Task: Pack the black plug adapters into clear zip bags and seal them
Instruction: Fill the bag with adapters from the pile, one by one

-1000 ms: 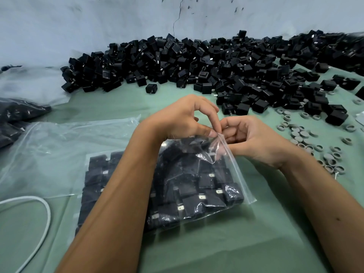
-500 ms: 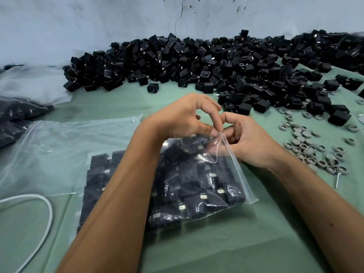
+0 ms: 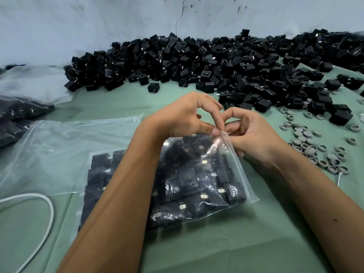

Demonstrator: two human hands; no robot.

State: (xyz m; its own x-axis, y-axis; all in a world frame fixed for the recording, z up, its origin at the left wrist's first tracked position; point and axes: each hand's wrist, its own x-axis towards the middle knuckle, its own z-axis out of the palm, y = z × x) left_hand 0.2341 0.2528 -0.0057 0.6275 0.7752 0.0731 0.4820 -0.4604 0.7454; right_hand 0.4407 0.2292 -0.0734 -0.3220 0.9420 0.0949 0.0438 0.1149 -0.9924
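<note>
Wall: pale, scuffed wall [image 3: 98, 26] across the far side, with a thin crack running down near its middle.
Table: green cloth-covered table [image 3: 226, 243] filling the near and middle ground.
Loose pile: heap of black plug adapters [image 3: 216, 62] stretching along the far edge from left of centre to the far right corner, with 1 stray adapter [image 3: 153, 88] lying just in front of it.
Empty bags: clear zip bags [image 3: 59, 146] lying flat at left, partly under the filled one.
Filled bag: clear zip bag of adapters [image 3: 197, 184] lying on the table at centre, its zip edge running down the right side.
Dark bags: packed bags [image 3: 17, 115] at the far left edge.
Left hand: left hand [image 3: 185, 117] above the filled bag, thumb and forefinger pinching the top corner of the zip edge.
Right hand: right hand [image 3: 254, 134] just right of it, fingers curled, pinching the same corner; the 2 hands touch.
Grey rings: small grey rings [image 3: 307, 142] scattered at right, near the pile.
Cable: white cable [image 3: 50, 209] looping at the near left.
</note>
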